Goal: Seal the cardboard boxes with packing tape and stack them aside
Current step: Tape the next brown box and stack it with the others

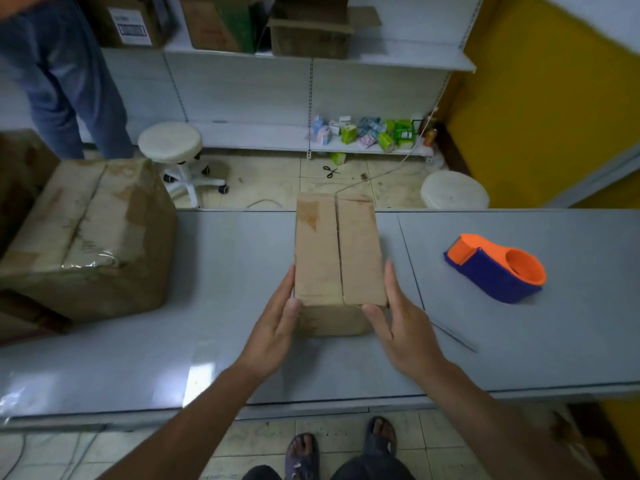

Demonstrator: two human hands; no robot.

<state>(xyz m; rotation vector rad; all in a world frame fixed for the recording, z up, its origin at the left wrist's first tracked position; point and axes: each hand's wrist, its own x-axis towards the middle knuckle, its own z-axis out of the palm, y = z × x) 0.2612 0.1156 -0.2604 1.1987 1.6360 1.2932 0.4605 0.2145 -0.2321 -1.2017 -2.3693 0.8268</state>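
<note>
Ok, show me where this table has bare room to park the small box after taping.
Widest bare stretch: between the large box and the small box. Also free: the table strip between the tape dispenser and the near edge. Crowded: the left end, filled by the large box.

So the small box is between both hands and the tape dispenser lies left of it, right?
No. The head view shows the tape dispenser lying right of the small box, which is between the left hand and right hand.
</note>
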